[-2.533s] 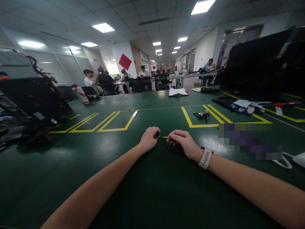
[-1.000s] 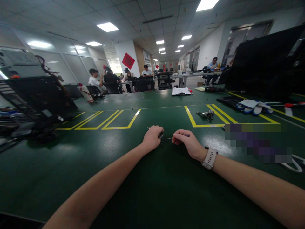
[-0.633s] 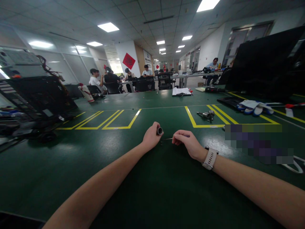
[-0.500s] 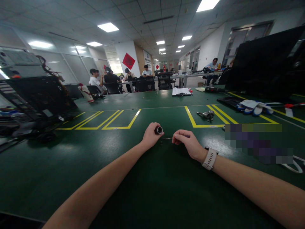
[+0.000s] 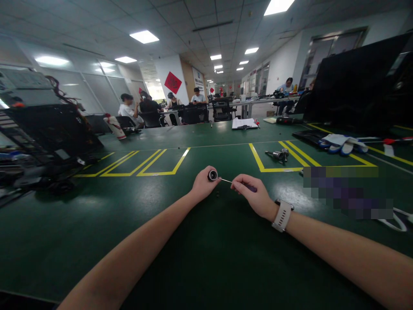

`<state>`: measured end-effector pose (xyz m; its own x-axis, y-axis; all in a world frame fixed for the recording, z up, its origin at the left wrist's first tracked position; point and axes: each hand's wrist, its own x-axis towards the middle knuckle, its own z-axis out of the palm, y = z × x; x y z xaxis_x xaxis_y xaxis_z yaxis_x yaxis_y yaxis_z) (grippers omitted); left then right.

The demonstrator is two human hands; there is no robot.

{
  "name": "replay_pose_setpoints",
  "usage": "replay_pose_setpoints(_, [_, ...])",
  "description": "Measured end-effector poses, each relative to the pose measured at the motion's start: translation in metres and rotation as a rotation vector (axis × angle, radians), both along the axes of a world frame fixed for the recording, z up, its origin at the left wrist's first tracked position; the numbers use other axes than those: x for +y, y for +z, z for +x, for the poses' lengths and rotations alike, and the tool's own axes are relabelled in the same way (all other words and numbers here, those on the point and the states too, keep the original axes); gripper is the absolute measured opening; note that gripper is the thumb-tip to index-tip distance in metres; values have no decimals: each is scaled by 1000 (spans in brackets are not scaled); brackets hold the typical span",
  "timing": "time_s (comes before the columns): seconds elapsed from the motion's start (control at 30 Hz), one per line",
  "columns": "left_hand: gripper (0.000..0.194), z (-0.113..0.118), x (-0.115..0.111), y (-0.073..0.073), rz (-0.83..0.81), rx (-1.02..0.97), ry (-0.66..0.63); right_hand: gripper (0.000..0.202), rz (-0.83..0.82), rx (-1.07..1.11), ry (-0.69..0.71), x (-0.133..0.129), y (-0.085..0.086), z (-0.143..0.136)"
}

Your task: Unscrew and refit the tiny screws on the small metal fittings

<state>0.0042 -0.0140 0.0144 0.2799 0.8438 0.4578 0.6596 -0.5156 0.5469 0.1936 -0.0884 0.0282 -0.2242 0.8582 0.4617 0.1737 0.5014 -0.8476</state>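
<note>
My left hand (image 5: 203, 183) is closed around a short dark cylinder with a silver ring (image 5: 212, 175), its hollow end facing me. In my right hand (image 5: 253, 191) is a thin screwdriver (image 5: 251, 187) with a purple handle. Its slim shaft points left and its tip is close to the fingertips of my left hand, beside the cylinder; whether it touches anything there is too small to tell. A few tiny dark parts (image 5: 217, 194) lie on the green table (image 5: 200, 241) just below my left hand.
Inside yellow tape on the right lies a metal tool-like part (image 5: 279, 155). Beyond are a clipboard (image 5: 244, 124) and white-blue gloves (image 5: 342, 144). A large black screen (image 5: 358, 86) stands at right, black equipment (image 5: 54, 142) at left. Several people sit at far desks.
The screwdriver's tip has risen and come nearer to the fingers of my left hand, and more of its purple handle shows. The cylinder has shifted slightly left in view.
</note>
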Motion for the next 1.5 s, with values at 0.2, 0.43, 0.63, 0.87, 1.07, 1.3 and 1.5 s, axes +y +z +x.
replay_pose_setpoints(0.2, [14, 1, -5, 3, -3, 73, -43, 14, 21, -62, 31, -1, 3, -2])
replay_pose_setpoints(0.43, [7, 3, -6, 4, 35, 193, -84, 10, 46, -87, 15, -2, 3, -6])
replay_pose_setpoints(0.63, [5, 4, -7, 4, 62, 260, -121, 11, -47, -27, 25, 0, 1, -7])
replay_pose_setpoints(0.87, [4, 2, -5, 5, 54, 221, -129, 19, -239, 159, 138, 14, -13, 1])
replay_pose_setpoints(1.07, [9, 0, -2, 3, 41, 173, -140, 18, -256, 185, 160, 15, -13, 3])
replay_pose_setpoints(1.3, [5, 2, -4, 1, 66, 205, -83, 8, -133, 59, 74, 0, 0, -5])
replay_pose_setpoints(1.5, [9, 2, -8, 2, 81, 208, -90, 8, -185, 62, 113, 2, 1, -6])
